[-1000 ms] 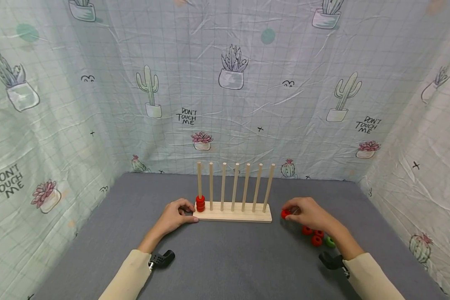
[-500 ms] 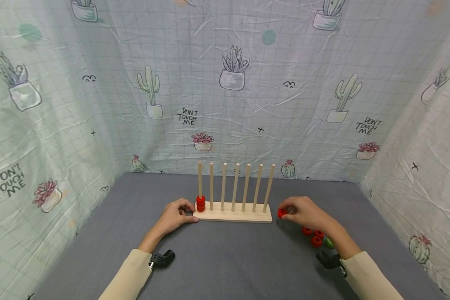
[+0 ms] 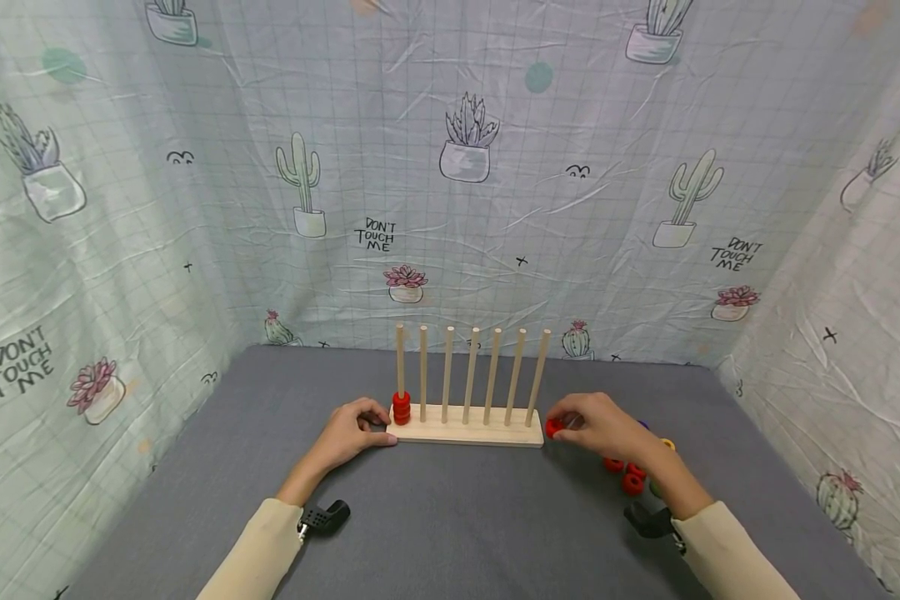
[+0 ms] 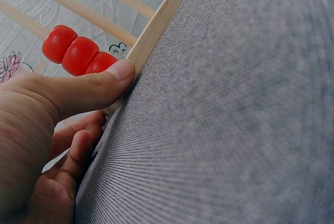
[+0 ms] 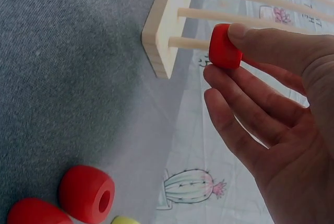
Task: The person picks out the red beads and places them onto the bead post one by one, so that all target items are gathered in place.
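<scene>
A wooden peg stand (image 3: pixel 465 433) with several upright pegs sits on the grey tabletop. Its leftmost peg carries a stack of red beads (image 4: pixel 81 55); in the left wrist view three show, the lowest partly behind the thumb. My left hand (image 3: pixel 351 433) grips the left end of the base, thumb on the front edge and fingers around the end. Just off the stand's right end, my right hand (image 3: pixel 603 427) pinches a red bead (image 5: pixel 224 46) between thumb and fingers. In the right wrist view that bead overlaps the nearest peg. The other pegs are bare.
Loose red beads (image 3: pixel 633 483) lie on the table below my right wrist. A yellow bead (image 3: pixel 668 444) and a purple bead (image 3: pixel 643 425) peek out past the right forearm, and a green one is mostly hidden by it. Patterned cloth (image 3: pixel 450 208) hangs around the table.
My right hand has moved left with the red bead, closer to the stand's right end. Yellow and purple beads have come into sight behind the forearm. My left hand stays put.
</scene>
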Tool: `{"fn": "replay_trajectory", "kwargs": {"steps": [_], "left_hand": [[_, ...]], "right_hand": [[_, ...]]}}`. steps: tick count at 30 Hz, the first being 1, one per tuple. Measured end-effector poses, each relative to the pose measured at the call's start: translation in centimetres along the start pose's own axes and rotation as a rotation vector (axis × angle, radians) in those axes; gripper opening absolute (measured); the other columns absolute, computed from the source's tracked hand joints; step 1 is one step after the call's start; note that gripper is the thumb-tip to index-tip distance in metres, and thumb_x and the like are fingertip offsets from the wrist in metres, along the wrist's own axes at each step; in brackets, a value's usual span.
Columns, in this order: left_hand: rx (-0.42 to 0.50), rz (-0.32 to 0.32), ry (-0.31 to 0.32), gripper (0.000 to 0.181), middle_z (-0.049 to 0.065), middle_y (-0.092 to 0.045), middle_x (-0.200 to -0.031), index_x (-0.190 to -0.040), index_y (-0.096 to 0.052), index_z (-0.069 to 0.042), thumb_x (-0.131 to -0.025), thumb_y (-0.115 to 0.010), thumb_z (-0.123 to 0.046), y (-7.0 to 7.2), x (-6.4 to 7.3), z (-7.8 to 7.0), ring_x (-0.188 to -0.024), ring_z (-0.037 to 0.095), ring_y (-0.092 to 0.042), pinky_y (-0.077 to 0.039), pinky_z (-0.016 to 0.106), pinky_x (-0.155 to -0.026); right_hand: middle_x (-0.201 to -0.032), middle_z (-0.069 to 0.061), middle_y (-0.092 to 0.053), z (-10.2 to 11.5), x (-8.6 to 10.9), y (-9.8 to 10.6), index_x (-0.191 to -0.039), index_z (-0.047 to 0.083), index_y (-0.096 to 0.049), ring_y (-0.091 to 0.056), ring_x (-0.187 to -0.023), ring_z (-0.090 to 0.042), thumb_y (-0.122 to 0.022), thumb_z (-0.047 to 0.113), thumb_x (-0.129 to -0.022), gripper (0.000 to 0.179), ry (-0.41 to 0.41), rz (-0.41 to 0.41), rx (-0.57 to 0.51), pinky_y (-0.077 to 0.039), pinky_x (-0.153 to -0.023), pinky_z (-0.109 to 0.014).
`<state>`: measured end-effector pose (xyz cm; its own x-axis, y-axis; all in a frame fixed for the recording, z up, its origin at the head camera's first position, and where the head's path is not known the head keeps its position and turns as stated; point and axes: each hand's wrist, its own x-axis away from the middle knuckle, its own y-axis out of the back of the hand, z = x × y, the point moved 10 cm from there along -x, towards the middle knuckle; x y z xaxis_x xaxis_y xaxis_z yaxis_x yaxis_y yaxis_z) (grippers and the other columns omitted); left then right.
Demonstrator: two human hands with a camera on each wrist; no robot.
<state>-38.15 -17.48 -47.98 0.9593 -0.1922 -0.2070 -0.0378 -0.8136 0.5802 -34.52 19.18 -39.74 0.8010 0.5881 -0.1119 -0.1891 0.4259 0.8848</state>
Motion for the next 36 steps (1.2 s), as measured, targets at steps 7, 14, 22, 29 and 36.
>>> {"fn": "replay_trajectory", "kwargs": {"steps": [7, 14, 22, 29, 36], "left_hand": [[-0.009, -0.001, -0.002, 0.029, 0.002, -0.070, -0.099, -0.093, -0.074, -0.016, -0.073, -0.095, -0.023, 0.0, 0.0, 0.1, -0.080, 0.013, -0.058, -0.046, 0.022, -0.070], [-0.002, -0.009, -0.024, 0.030, 0.001, -0.071, -0.097, -0.093, -0.075, -0.015, -0.072, -0.095, -0.022, 0.1, 0.0, 0.1, -0.083, 0.010, -0.060, -0.048, 0.021, -0.071], [-0.003, -0.009, -0.018, 0.030, 0.001, -0.071, -0.098, -0.092, -0.075, -0.015, -0.072, -0.095, -0.022, 0.1, -0.1, 0.1, -0.083, 0.011, -0.060, -0.048, 0.021, -0.071], [0.002, -0.007, -0.014, 0.030, 0.002, -0.070, -0.096, -0.093, -0.075, -0.015, -0.072, -0.095, -0.022, 0.1, -0.1, 0.0, -0.082, 0.013, -0.059, -0.047, 0.021, -0.070], [0.005, -0.009, -0.010, 0.030, 0.002, -0.070, -0.096, -0.093, -0.075, -0.015, -0.072, -0.095, -0.022, 0.1, -0.1, 0.1, -0.081, 0.012, -0.059, -0.047, 0.021, -0.070]], "right_hand": [[-0.107, -0.004, -0.075, 0.6, -0.1, -0.2, -0.118, 0.003, -0.074, -0.069, -0.088, -0.012, -0.077, 0.010, -0.092, 0.026, 0.023, 0.002, 0.004, -0.057, -0.076, -0.024], [-0.109, -0.006, -0.075, 1.4, -0.3, -0.3, -0.118, 0.002, -0.074, -0.071, -0.089, -0.012, -0.076, 0.008, -0.093, 0.027, 0.091, -0.009, 0.002, -0.061, -0.078, -0.037], [-0.109, -0.007, -0.075, 1.8, -0.7, -0.5, -0.118, 0.001, -0.073, -0.071, -0.089, -0.014, -0.076, 0.009, -0.093, 0.027, 0.092, -0.005, 0.003, -0.061, -0.079, -0.039], [-0.106, -0.005, -0.076, 2.5, -1.1, -0.7, -0.118, 0.002, -0.074, -0.071, -0.088, -0.013, -0.076, 0.007, -0.092, 0.027, 0.108, -0.010, -0.005, -0.061, -0.078, -0.036], [-0.108, -0.006, -0.075, 3.0, -1.5, -0.8, -0.119, 0.005, -0.074, -0.070, -0.089, -0.012, -0.076, 0.011, -0.093, 0.026, 0.119, 0.005, 0.002, -0.061, -0.079, -0.035]]}}
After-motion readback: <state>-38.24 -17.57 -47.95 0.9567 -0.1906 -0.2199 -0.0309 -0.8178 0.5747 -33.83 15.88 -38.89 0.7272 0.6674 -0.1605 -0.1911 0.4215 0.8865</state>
